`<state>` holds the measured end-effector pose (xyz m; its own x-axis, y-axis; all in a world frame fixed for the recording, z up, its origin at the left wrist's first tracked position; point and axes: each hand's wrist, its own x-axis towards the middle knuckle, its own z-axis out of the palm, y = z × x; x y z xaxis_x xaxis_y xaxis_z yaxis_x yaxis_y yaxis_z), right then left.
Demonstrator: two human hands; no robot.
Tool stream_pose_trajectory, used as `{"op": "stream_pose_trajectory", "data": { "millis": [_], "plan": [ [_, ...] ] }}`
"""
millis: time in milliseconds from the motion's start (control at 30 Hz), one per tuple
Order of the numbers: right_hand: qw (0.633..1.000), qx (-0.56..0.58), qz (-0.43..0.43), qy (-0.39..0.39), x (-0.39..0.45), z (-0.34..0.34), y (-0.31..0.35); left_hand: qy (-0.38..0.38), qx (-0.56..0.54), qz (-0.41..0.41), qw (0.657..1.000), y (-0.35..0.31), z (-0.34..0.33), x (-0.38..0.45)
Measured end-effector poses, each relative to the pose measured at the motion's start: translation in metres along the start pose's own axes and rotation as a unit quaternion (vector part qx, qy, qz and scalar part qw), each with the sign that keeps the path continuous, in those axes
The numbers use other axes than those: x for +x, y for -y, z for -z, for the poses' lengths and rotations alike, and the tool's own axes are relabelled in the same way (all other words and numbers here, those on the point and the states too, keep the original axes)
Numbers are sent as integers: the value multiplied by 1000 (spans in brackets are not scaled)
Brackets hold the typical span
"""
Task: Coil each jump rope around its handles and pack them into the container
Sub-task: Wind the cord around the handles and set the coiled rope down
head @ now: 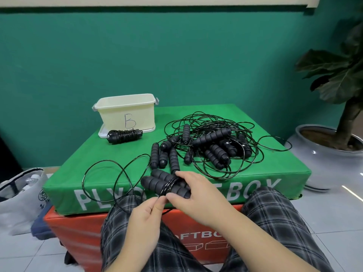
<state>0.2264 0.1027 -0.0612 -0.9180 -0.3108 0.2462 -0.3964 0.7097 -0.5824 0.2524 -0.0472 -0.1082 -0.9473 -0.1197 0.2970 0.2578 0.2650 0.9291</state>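
Observation:
My right hand [194, 190] grips a pair of black ribbed handles [157, 182] held side by side at the front edge of the green box. A few turns of black rope wrap their middle. My left hand [146, 213] pinches the rope just below the handles. The loose rope [106, 171] loops out to the left across the box. A finished coiled jump rope [124, 135] lies in front of the cream container [126, 112] marked "B". A tangled pile of jump ropes [212, 146] fills the right half of the box.
The green soft box [78, 158] sits on an orange one [78, 236]. The container stands on its white lid [102, 132]. A white bag [19, 197] lies on the floor at left, and a potted plant [330, 142] stands at right. My plaid-clad knees flank the box.

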Motion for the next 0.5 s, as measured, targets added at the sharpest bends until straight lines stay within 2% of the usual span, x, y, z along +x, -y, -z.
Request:
{"op": "stream_pose_trajectory", "data": {
  "millis": [67, 133, 300, 433, 500],
  "plan": [
    [998, -65, -2, 11, 0, -2, -5, 6, -1, -8, 1000, -2, -2, -1],
    [997, -78, -2, 8, -1, -5, -10, 17, -2, -21, 1000, -5, -3, -2],
    [998, 27, -41, -47, -4, -9, -11, 53, -7, -37, 998, -8, -1, 0],
    [986, 127, -71, -83, -4, -5, -9, 70, -75, -2, 995, 1, 0, 3],
    [974, 189, -89, -93, -3, -2, -8, 78, -46, -17, 996, 2, 2, 4]
  ]
}}
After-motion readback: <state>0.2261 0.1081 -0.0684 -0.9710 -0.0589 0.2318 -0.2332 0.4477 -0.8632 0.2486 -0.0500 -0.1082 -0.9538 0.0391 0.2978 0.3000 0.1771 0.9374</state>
